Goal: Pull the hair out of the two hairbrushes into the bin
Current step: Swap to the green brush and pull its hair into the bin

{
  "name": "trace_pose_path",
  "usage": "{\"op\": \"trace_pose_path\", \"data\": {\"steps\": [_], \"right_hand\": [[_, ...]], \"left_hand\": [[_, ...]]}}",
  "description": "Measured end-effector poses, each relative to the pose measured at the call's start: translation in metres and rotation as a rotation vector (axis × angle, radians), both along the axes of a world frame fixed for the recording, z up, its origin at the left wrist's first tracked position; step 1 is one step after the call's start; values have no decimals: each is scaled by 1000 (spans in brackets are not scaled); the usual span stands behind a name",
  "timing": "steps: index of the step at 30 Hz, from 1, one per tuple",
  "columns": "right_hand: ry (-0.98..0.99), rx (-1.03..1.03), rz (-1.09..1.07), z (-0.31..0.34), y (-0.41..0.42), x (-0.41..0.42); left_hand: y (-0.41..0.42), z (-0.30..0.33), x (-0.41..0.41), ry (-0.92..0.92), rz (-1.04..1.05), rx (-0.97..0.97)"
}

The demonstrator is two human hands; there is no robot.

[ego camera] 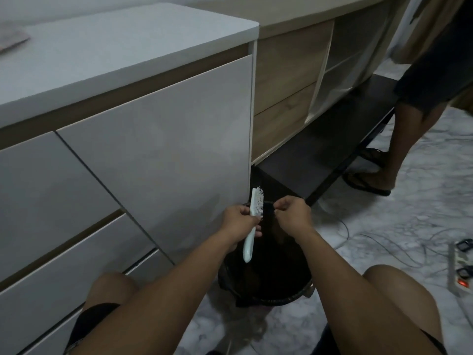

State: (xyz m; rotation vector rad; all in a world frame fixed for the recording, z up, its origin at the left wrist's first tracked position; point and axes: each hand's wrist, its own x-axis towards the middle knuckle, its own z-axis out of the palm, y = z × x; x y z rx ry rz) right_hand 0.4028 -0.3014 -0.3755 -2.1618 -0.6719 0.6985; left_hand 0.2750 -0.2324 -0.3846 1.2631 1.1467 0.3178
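Left hand (239, 221) grips white hairbrush (253, 221) upright over the bin (268, 298), so pulled hair should drop in. Right hand (291, 213), just beside the bristles, pinched shut; strands too fine to confirm.

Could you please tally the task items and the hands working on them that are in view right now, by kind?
Hairbrushes: 1, white brush, held by the left hand
Bins: 1, black bin
Working hands: 2, including the right hand, pinched beside the bristles
Total: 4
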Motion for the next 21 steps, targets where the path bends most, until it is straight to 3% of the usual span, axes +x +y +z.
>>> {"op": "trace_pose_path", "data": {"steps": [5,13,18,21], "right_hand": [[23,-78,-88,-8,-5,13],[44,-13,-161,-2,0,20],[383,175,-64,9,1,4],[385,216,-57,13,-1,-3]], "left_hand": [[3,-8,3,12,8,10],[3,-9,1,8,-23,26],[-1,-3,1,-76,-51,53],[-7,-1,-1,-96,-87,84]]}}
